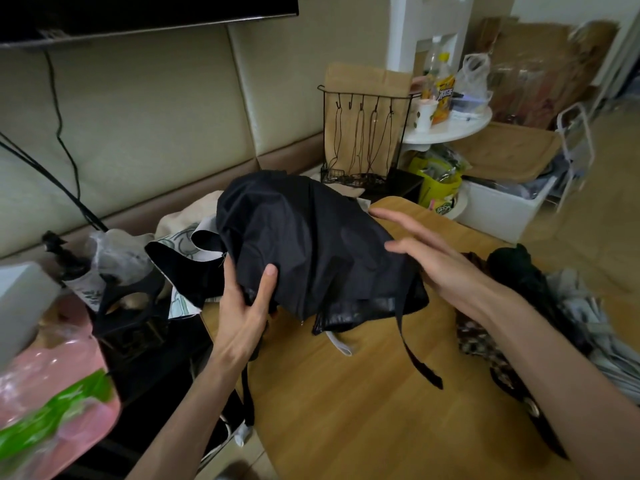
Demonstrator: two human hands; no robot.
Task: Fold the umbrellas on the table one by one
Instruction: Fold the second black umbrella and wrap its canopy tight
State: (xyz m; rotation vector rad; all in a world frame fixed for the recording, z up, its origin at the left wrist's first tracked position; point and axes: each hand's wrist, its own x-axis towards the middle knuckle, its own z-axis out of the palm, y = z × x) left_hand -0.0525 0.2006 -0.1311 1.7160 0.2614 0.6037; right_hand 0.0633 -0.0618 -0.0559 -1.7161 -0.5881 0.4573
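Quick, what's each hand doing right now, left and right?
Left hand: closed on the black umbrella, thumb over the fabric.
Right hand: open, fingers straight, at the umbrella's side, gripping nothing.

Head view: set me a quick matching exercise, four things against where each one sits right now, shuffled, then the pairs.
Things:
1. black fabric umbrella
2. brown patterned umbrella
3. dark green bundled umbrella
4. black wire hook rack

Places:
A. beyond the far end of the wooden table
B. held by the left hand
C. on the table, just right of the right hand
D. on the table, partly under the right forearm

Pairs: 1-B, 2-D, 3-C, 4-A
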